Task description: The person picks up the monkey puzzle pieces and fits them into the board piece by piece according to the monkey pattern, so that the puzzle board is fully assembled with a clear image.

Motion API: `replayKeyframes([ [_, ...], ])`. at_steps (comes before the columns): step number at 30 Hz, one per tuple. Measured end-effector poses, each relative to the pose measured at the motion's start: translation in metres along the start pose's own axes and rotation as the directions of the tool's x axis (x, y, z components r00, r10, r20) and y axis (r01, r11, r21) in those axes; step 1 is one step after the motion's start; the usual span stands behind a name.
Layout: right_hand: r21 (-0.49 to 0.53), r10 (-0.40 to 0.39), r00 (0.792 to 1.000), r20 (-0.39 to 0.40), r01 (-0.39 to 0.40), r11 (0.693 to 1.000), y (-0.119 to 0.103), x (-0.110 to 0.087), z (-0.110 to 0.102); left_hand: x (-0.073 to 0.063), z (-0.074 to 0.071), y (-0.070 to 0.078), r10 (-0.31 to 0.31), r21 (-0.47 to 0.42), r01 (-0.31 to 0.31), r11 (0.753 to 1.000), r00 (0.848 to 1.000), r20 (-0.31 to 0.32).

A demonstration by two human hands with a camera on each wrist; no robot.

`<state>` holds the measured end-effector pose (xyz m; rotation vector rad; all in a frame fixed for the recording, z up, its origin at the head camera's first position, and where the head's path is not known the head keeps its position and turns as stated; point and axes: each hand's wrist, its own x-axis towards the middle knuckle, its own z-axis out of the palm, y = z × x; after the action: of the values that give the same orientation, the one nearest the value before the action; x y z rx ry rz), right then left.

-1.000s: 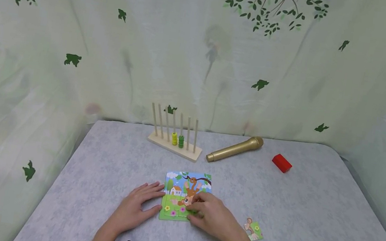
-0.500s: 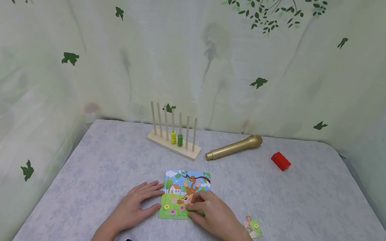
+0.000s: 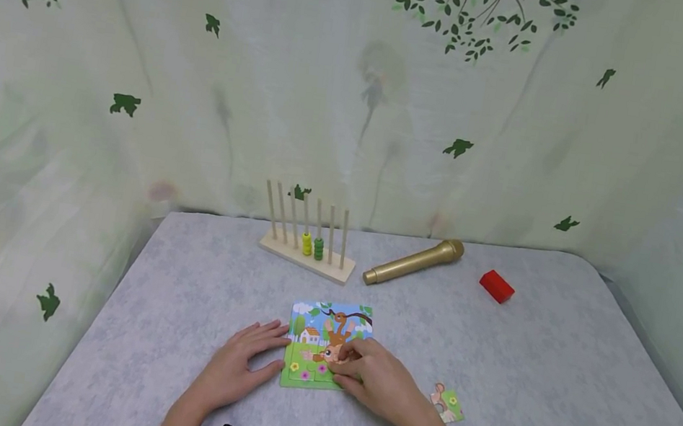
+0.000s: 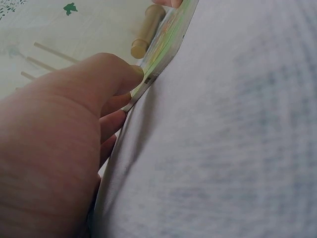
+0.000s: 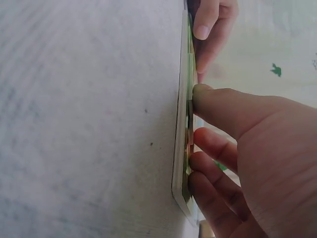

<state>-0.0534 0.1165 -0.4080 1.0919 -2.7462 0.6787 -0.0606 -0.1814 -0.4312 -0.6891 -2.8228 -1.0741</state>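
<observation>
A square picture puzzle [image 3: 303, 358] of a monkey hanging from a branch lies on the table in the head view. My left hand [image 3: 237, 367] rests flat on its left side, fingers spread, with thumb and fingertips at the board's edge. My right hand [image 3: 379, 384] is over the lower right part of the puzzle and hides it. In the right wrist view, the thumb and index finger [image 5: 210, 141] pinch a puzzle piece [image 5: 191, 121] low against the board, other fingertips touching the surface. Right of that hand lies a loose puzzle piece [image 3: 451, 406] with green and a yellow flower.
Behind the puzzle stands a wooden peg rack [image 3: 289, 255] with yellow and green beads. A gold toy microphone [image 3: 416, 263] lies to its right, then a red block [image 3: 497, 286]. A leaf-printed curtain [image 3: 357, 99] hangs behind the grey table [image 3: 553, 388].
The view shifts slightly as the head moves. Both hands stay in about the same place, and the puzzle and loose piece have not moved.
</observation>
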Motion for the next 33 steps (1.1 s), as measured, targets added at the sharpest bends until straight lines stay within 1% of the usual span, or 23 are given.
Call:
replayKeyframes([
  [10,-0.019,-0.004,1.0,-0.02,0.004,1.0,0.0,0.0,0.0,0.001,0.001,0.0,0.019,0.001,-0.019,1.0,1.0,-0.012],
  [13,-0.009,-0.003,1.0,-0.019,0.003,1.0,0.0,0.0,-0.001,0.001,0.001,0.0,0.019,0.001,-0.019,1.0,1.0,-0.012],
  [15,0.004,0.002,1.0,-0.008,-0.002,1.0,0.0,-0.001,-0.002,0.001,0.001,0.0,0.016,0.0,-0.016,1.0,1.0,-0.01],
  [19,0.04,0.024,0.999,0.043,-0.026,0.999,0.0,-0.002,-0.005,0.0,0.001,0.0,0.01,-0.001,-0.01,1.0,1.0,-0.008],
  [22,0.053,0.042,0.995,0.088,-0.047,0.998,0.0,-0.003,-0.008,0.0,0.001,0.0,0.004,-0.007,-0.004,1.0,1.0,-0.002],
  [26,0.071,0.063,0.99,0.124,-0.073,0.995,0.001,-0.005,-0.011,0.0,0.001,-0.001,-0.005,-0.012,0.005,1.0,1.0,0.006],
  [29,0.078,0.071,0.99,0.124,-0.081,0.994,0.002,-0.007,-0.014,0.0,0.001,0.0,0.0,-0.007,0.0,1.0,1.0,0.003],
  [33,0.081,0.066,0.993,0.103,-0.074,0.994,0.003,-0.012,-0.019,0.0,0.0,0.002,0.0,-0.002,0.0,1.0,1.0,0.0],
])
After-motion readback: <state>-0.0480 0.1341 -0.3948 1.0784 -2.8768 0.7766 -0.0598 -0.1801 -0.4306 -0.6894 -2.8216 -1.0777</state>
